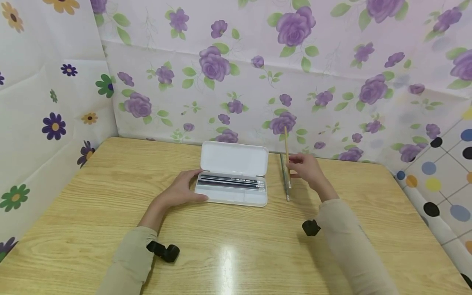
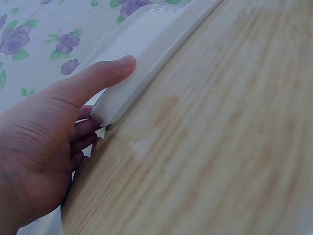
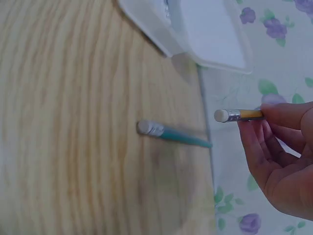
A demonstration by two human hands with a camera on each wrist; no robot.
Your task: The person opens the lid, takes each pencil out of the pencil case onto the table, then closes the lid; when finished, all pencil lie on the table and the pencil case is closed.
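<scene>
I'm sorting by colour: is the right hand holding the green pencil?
No, the right hand pinches the yellow pencil, while the green pencil lies on the table.

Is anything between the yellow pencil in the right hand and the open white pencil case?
Only the green pencil, lying on the tabletop right of the white pencil case. The yellow pencil looks raised, so it could probably pass over.

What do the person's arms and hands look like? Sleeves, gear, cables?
Beige long sleeves: left sleeve, right sleeve. Small black device at each wrist, left and right. Left hand and right hand ungloved. No cables visible.
</scene>
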